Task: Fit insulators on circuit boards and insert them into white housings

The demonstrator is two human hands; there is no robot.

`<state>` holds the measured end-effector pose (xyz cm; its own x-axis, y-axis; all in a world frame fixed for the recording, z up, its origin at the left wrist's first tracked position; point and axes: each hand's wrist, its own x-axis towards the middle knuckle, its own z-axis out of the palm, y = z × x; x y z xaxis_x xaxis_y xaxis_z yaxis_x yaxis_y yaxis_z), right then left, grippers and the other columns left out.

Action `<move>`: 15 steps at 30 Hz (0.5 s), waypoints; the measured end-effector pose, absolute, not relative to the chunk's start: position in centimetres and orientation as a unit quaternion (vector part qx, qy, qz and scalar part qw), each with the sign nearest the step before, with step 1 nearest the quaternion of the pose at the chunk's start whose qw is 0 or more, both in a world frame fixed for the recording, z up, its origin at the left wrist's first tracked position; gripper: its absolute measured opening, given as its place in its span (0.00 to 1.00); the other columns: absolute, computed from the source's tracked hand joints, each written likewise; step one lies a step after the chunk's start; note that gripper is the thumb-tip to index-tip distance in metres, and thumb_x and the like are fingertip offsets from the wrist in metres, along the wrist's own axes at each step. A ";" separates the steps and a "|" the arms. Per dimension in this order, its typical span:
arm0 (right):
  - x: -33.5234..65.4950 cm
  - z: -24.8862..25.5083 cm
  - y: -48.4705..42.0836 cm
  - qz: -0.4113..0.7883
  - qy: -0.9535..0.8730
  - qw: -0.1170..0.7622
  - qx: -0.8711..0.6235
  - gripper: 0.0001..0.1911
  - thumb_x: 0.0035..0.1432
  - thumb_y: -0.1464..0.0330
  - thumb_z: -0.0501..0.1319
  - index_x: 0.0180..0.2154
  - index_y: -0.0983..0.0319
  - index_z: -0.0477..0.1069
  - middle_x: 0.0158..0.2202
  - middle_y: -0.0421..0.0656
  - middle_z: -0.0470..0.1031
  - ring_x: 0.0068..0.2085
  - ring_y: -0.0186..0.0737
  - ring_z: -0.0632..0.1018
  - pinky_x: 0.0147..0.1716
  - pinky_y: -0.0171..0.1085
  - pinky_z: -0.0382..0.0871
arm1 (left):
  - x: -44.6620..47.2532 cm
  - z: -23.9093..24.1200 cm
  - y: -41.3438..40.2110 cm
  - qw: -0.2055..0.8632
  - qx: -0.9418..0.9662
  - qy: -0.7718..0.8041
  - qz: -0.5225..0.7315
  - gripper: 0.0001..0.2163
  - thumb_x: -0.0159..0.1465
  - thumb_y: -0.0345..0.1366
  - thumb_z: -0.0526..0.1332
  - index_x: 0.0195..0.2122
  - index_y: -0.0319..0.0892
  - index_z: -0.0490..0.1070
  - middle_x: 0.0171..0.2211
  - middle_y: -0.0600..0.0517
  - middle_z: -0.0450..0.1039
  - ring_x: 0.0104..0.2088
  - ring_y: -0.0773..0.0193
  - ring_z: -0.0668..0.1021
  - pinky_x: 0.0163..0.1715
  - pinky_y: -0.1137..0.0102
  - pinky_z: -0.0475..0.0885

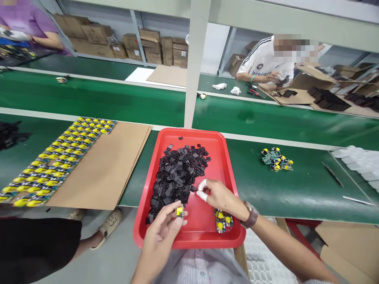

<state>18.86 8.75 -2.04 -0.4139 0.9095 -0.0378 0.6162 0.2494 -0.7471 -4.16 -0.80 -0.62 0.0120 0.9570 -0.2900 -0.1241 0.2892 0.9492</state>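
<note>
My left hand point(164, 232) grips a small circuit board with a yellow part point(179, 212) between thumb and fingers, over the near edge of the red tray point(226, 157). White covers sit on the thumb and a finger of my right hand point(217, 193). Those two tips close on a small black plastic piece point(193, 189) at the right side of the pile. Many similar black pieces point(177, 169) fill the tray's left and middle. In its near right corner, partly behind my right wrist, lie several circuit boards with yellow parts point(220, 225).
Rows of yellow-topped boards point(56, 161) lie on cardboard point(103, 169) at left. More boards point(276, 159), tweezers point(332, 174) and white trays point(359, 161) lie at right. A post point(197, 59) rises behind the tray. Two people work across the green belt point(133, 100); another person's leg shows lower left.
</note>
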 end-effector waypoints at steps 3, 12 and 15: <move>18.9 -1.6 7.4 0.426 -0.700 0.274 -0.504 0.07 0.67 0.65 0.64 0.36 0.61 0.72 0.32 0.42 0.82 0.32 0.38 0.83 0.33 0.35 0.77 | -3.8 -0.3 0.3 0.616 0.408 0.510 0.441 0.14 0.68 0.45 0.66 0.52 0.48 0.80 0.58 0.46 0.73 0.52 0.50 0.82 0.51 0.60 0.82; 18.7 -0.8 3.6 0.461 -0.637 0.504 -0.357 0.07 0.62 0.73 0.70 0.41 0.56 0.80 0.38 0.42 0.81 0.39 0.39 0.80 0.40 0.40 0.76 | -1.3 0.2 2.1 0.662 0.460 0.448 0.386 0.13 0.72 0.45 0.60 0.41 0.44 0.80 0.50 0.47 0.71 0.37 0.63 0.80 0.38 0.67 0.82; 19.5 -1.3 3.7 0.435 -0.675 0.510 -0.308 0.09 0.66 0.73 0.66 0.46 0.55 0.79 0.41 0.44 0.80 0.41 0.41 0.80 0.41 0.42 0.76 | -1.1 0.6 2.1 0.731 0.425 0.417 0.335 0.16 0.73 0.46 0.58 0.36 0.41 0.80 0.49 0.45 0.72 0.36 0.62 0.79 0.36 0.67 0.80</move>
